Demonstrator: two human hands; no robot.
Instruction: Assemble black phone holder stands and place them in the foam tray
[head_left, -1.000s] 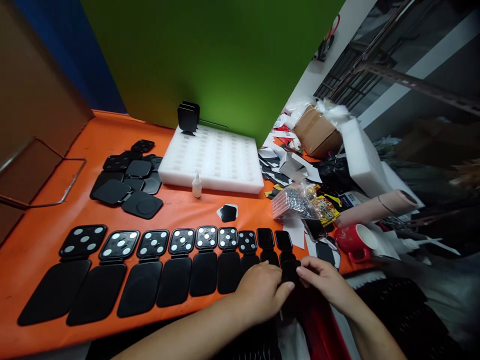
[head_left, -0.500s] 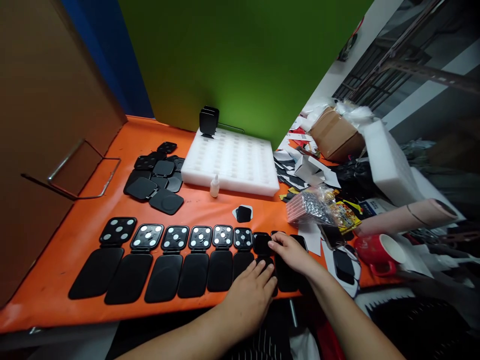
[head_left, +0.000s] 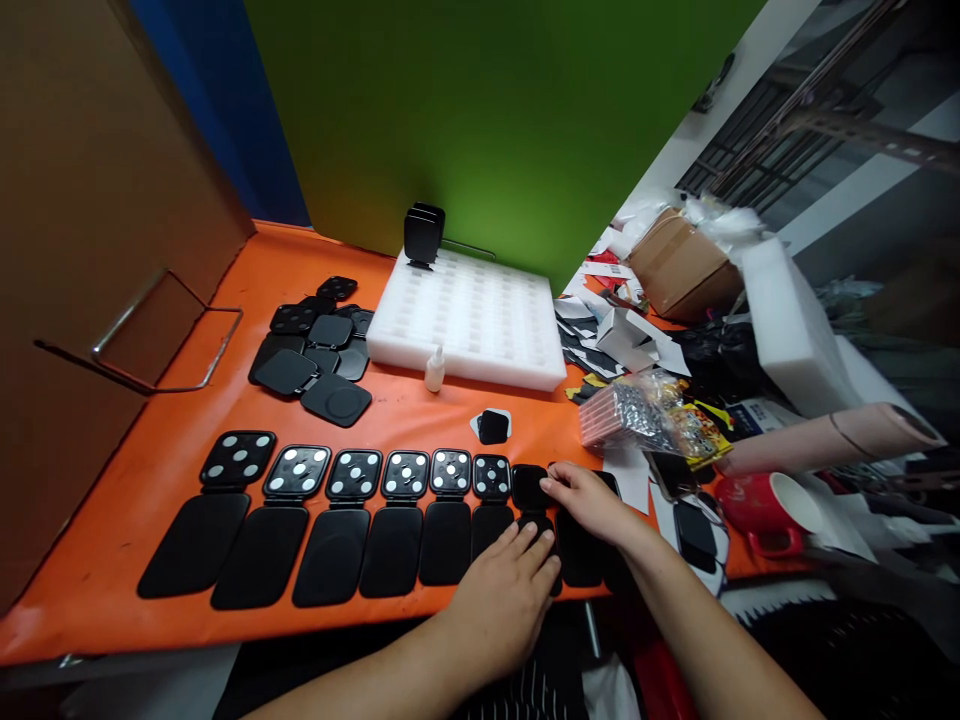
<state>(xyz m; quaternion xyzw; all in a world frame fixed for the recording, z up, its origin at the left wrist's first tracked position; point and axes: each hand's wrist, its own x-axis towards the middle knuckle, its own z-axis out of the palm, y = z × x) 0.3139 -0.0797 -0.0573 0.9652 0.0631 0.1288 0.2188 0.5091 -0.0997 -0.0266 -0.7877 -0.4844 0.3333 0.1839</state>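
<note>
So the left hand (head_left: pixel 506 595) is lying flat, fingers a bit apart, over the lower half of a black folding pad (head_left: pixel 529 486) at the near edge of the orange table (head_left: pixel 409 408), right of the middle. The right hand (head_left: pixel 589 503) is up by the right side of that pad's plain top flap, fingers bunched close to the thumb; can't tell if it's actually pinching anything. Lined up along the near edge to the left are six dotted pads (head_left: pixel 332 555), all opened out, five white dots on each top flap. More plain pads (head_left: pixel 579 552) sit under and beside the right arm. Over toward the right end there's a red mug (head_left: pixel 750 502). Past the row, a few small black and white pieces (head_left: pixel 493 427) lie overlapping, then a little dropper bottle (head_left: pixel 434 374) right by the front edge of a white foam block (head_left: pixel 465 320). Left of the foam is a messy pile of black pads (head_left: pixel 330 331). Some upright pads (head_left: pixel 423 234) stand at the foam's far left corner, in front of a green panel (head_left: pixel 480 120).
</note>
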